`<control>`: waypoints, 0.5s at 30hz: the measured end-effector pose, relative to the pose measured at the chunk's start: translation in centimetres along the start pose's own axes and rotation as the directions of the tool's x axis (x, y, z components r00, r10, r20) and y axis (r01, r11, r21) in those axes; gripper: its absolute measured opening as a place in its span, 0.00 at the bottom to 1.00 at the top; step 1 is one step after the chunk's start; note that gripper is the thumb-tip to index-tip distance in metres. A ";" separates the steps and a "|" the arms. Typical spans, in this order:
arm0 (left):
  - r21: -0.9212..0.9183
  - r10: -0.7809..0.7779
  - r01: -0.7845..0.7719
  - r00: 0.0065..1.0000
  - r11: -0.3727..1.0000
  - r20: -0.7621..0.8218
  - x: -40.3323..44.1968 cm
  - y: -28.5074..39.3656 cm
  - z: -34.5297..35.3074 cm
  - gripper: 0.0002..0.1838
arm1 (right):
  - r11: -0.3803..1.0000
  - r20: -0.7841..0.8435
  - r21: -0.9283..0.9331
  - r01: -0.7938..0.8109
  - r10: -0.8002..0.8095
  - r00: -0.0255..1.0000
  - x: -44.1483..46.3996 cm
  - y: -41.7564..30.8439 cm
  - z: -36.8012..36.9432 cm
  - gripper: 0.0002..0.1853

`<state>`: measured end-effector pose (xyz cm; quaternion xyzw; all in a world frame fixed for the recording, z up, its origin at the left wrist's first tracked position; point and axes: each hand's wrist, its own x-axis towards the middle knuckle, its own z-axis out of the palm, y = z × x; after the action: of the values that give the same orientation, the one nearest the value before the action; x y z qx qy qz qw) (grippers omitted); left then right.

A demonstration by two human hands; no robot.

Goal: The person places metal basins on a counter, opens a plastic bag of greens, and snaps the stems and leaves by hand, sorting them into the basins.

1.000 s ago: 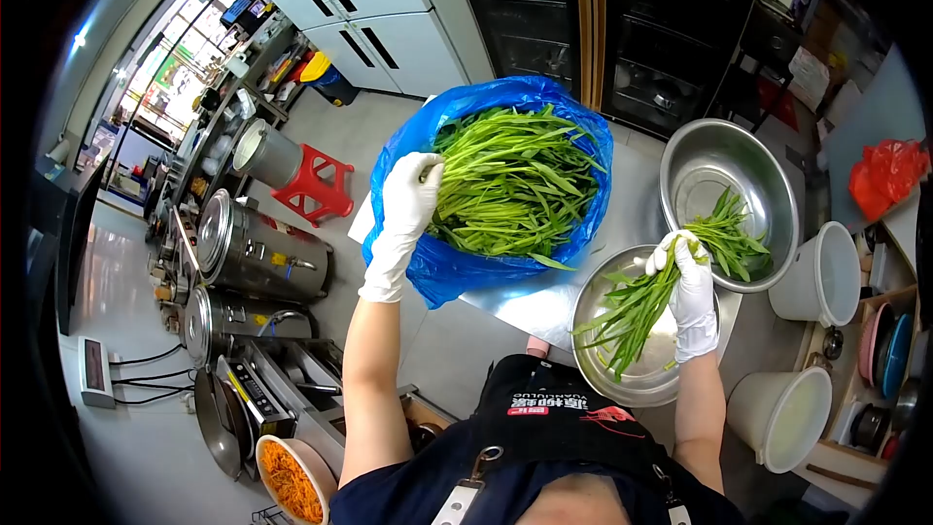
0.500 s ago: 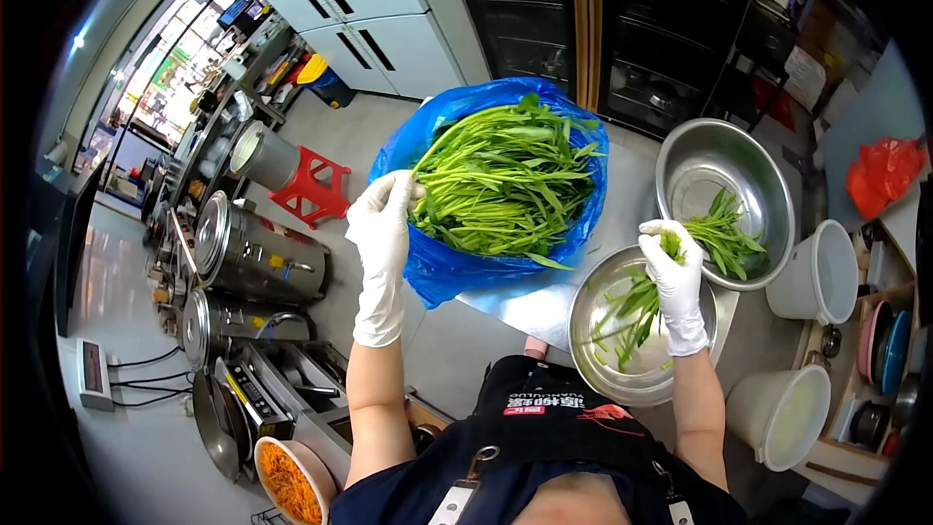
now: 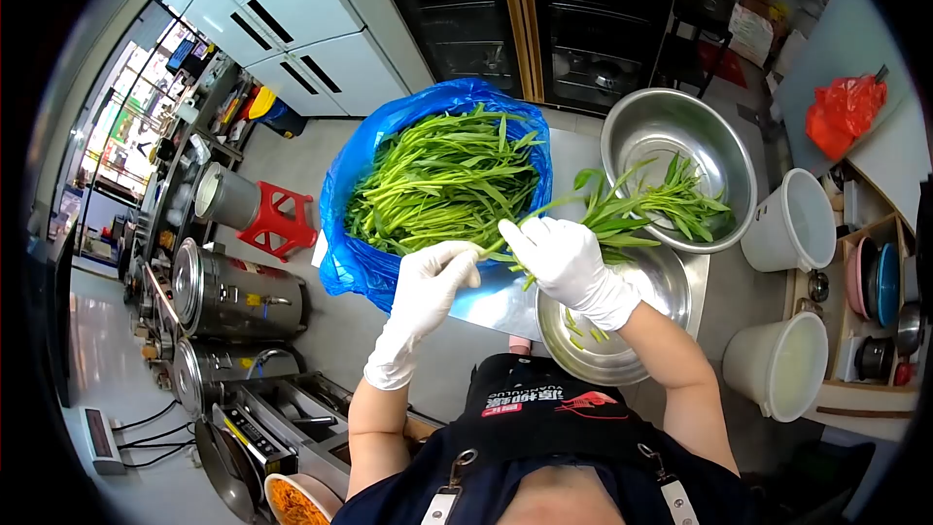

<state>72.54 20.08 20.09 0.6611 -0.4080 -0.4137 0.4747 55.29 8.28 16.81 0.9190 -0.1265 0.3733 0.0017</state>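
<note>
Both hands wear white gloves and meet in front of the blue plastic bag [image 3: 355,277], which is full of leafy green stems [image 3: 437,180]. My left hand [image 3: 432,282] pinches the stem ends of some greens. Close beside it, my right hand [image 3: 564,262] is closed round a bunch of greens [image 3: 607,219], whose leaves point to the right. Below my right hand is a shallow steel basin [image 3: 632,360] with short cut stem pieces in it. More greens [image 3: 685,199] lie in the deeper steel bowl [image 3: 724,141] at the upper right.
The bag and basins stand on a steel table [image 3: 486,311]. Two white buckets [image 3: 797,224] are at the right, near shelves with pans. A red stool [image 3: 282,222], large steel pots [image 3: 243,292] and a bowl of orange shreds [image 3: 296,501] are at the left.
My right hand has moved left with its bunch from above the shallow basin, and my left hand has moved right to meet it. The whole view has shifted slightly.
</note>
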 end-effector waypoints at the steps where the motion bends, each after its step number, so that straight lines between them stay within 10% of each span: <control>1: 0.011 -0.014 0.013 0.999 1.000 0.029 0.0 -0.1 0.0 0.10 | 1.000 0.010 0.021 0.018 -0.018 1.000 -0.5 0.1 -0.1 0.19; 6: 0.027 -0.094 0.091 0.984 0.996 0.153 0.6 -1.6 0.9 0.11 | 0.690 0.111 0.635 -0.346 0.361 0.926 -3.0 0.1 -0.5 0.08; 8: -0.100 -0.117 0.138 0.974 0.985 0.194 1.3 -4.2 1.5 0.12 | 0.324 0.248 0.733 -0.597 0.691 0.679 -3.4 1.3 -2.5 0.03; 11: 0.006 -0.181 0.187 0.937 0.982 0.298 0.7 -7.4 4.3 0.15 | 0.297 0.195 0.671 -0.680 0.814 0.548 -5.1 5.2 -6.3 0.04; 15: 0.403 0.288 -0.364 0.928 0.840 0.237 1.3 -9.7 5.1 0.16 | 0.249 0.184 0.632 -0.734 0.872 0.454 -7.1 7.5 -10.9 0.05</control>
<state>69.60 19.49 9.47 0.6347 -0.6356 -0.2775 0.3409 41.18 3.68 19.15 0.6178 -0.4441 0.4300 -0.4861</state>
